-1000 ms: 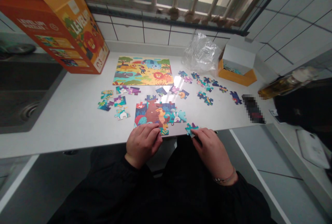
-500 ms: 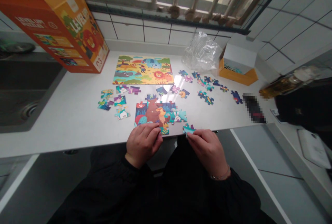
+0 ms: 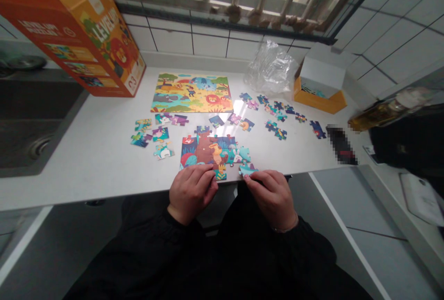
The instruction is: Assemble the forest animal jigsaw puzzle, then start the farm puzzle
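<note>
A partly joined jigsaw cluster with a bear and a rabbit lies at the counter's front edge. My left hand rests on its lower edge, fingers curled over the bottom pieces. My right hand pinches a teal puzzle piece and holds it against the cluster's lower right corner, under the rabbit. Loose pieces lie left of the cluster and more loose pieces are scattered to the right. A finished animal puzzle lies further back.
A big orange puzzle box leans at the back left beside a sink. A crumpled plastic bag and a small open yellow box stand at the back right. A bottle lies at the right.
My right hand has slid the teal piece leftwards along the counter edge until it meets the cluster's lower right corner. My left hand has stayed put.
</note>
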{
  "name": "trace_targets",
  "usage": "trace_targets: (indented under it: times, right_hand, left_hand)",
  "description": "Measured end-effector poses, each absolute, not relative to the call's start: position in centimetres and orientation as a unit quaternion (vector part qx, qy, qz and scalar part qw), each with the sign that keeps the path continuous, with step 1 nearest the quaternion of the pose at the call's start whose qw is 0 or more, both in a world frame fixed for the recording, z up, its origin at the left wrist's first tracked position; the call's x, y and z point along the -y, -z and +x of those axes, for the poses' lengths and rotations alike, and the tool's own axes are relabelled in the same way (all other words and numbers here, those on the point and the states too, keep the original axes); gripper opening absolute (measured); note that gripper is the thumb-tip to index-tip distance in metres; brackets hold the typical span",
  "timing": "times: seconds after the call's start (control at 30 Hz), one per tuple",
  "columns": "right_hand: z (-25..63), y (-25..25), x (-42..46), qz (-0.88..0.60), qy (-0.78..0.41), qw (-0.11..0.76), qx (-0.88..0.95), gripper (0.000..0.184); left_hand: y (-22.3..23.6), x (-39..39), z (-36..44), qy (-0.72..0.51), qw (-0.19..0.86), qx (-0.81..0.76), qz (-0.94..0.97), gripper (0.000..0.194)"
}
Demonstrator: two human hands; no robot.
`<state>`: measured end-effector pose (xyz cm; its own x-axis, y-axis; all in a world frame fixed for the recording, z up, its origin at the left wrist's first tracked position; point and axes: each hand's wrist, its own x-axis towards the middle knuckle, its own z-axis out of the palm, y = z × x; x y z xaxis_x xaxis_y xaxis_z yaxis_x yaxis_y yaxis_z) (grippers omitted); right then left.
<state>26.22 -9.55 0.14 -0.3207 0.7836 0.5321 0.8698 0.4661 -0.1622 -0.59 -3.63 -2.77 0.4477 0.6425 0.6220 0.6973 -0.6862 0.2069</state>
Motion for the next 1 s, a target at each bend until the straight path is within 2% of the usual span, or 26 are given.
trace_targets:
  times: [0.23,0.57,1.0]
  right_hand:
    - [26.3,-0.2,9.9,-0.508,0.059,0.293,0.808,0.029]
    - [28.1,1.4,10.6,-0.464,-0.049,0.345,0.814,0.039]
    - [29.1,2.0,10.4,-0.488,-0.045,0.392,0.779,0.029]
  left_hand:
    - [2.9,3.7,-0.7,0.345,0.038,0.395,-0.85,0.023]
    - [2.7,3.8,-0.7,0.349,0.043,0.392,-0.85,0.021]
    - [2.7,3.7,-0.4,0.348,0.046,0.393,-0.85,0.02]
